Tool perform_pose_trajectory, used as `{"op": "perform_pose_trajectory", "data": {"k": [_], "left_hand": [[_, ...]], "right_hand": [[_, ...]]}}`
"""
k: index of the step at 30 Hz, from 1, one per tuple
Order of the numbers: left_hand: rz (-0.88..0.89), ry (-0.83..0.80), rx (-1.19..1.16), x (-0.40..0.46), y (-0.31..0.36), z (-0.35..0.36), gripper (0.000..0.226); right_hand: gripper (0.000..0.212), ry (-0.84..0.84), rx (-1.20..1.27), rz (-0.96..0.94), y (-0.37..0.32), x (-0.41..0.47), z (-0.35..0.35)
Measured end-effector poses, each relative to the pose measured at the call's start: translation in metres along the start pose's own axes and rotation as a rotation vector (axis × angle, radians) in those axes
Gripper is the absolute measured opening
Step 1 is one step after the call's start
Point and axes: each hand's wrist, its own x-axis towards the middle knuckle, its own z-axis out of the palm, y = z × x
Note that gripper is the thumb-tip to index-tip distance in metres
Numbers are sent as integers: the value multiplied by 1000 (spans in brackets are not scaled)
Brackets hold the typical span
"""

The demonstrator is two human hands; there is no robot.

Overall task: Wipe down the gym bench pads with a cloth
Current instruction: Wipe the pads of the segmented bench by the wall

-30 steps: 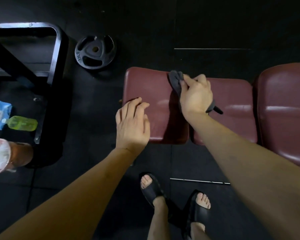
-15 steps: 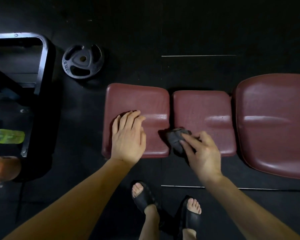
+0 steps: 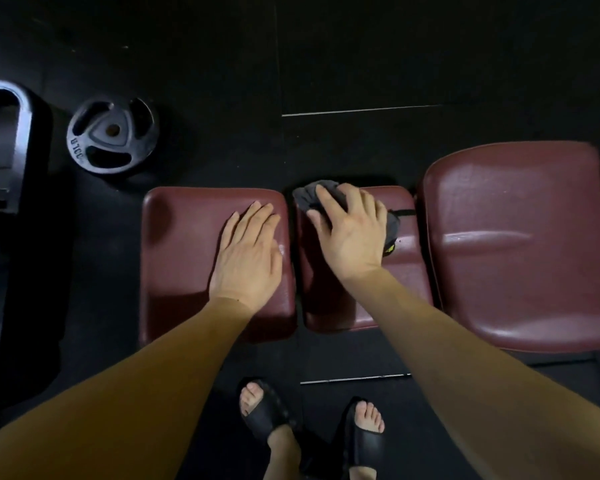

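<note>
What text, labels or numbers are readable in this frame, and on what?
Weight plate: raised lettering on its left rim, roughly "BTCC", too blurred to be sure.
Cloth under the right hand: a yellow-green tag at its right edge, print too small to read.
Bench pads, left hand, sandals: no text visible.

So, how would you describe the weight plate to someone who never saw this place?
Start from the dark red bench pads. On the black floor beyond the leftmost pad's far left corner lies the weight plate. It is the only round thing: black, with three grip openings and a centre hole.
</note>
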Motion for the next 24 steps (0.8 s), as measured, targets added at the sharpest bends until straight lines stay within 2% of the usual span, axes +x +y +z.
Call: {"op": "perform_pose_trajectory", "data": {"k": [5, 9, 12, 14, 15, 19, 22, 24], "left_hand": [[4, 17, 16, 1, 1, 5, 56], [7, 31, 7, 1, 2, 5, 57], [2, 44, 42, 0, 4, 6, 56], [0, 46, 64, 1, 5, 7, 55], [1, 46, 67, 1, 5, 6, 56], [14, 43, 77, 1, 4, 5, 58], [16, 51, 76, 1, 3, 5, 57], [15, 59, 63, 2, 4, 6, 57]], "right_hand": [[35, -21, 12, -98, 8, 2, 6], [31, 18, -82, -267, 70, 8, -5], [30, 22, -125, -76, 100, 0, -13], [34, 38, -108, 129, 77, -3, -8], [37, 31, -110, 161, 55, -2, -4], [40, -70, -18, -109, -13, -1, 6], [34, -51, 8, -219, 26, 5, -2], [31, -16, -67, -150, 71, 3, -8]]}}
